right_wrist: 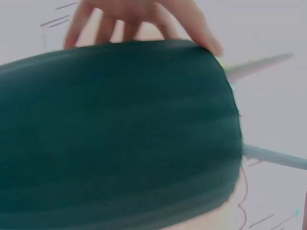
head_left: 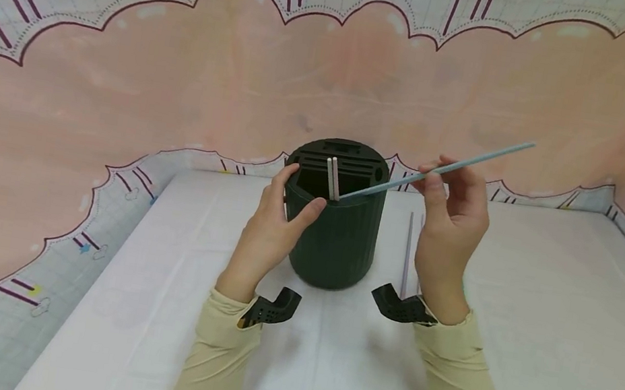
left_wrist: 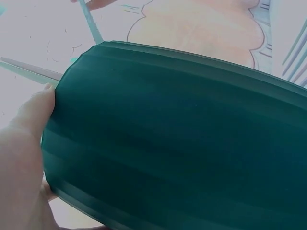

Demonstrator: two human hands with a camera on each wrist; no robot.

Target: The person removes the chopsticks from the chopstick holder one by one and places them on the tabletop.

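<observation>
A dark green knife-and-utensil holder [head_left: 336,240] stands on the table, with slots at the back of its top and a wide opening in front. My left hand [head_left: 276,230] grips its left side, thumb on the front rim and fingers spread along the far side. Two pale chopsticks [head_left: 332,178] stick up out of the front opening. Above and right of the holder, my right hand [head_left: 452,220] pinches a light blue chopstick [head_left: 487,156] that slants down, its lower end at the opening. The right wrist view shows that chopstick [right_wrist: 276,156] beyond the rim.
To the holder's right, thin chopsticks [head_left: 407,251] lie on the white tablecloth [head_left: 543,368], partly behind the right hand. The left wrist view shows several such chopsticks [left_wrist: 296,60] side by side. A peach patterned curtain [head_left: 231,87] rises behind the table.
</observation>
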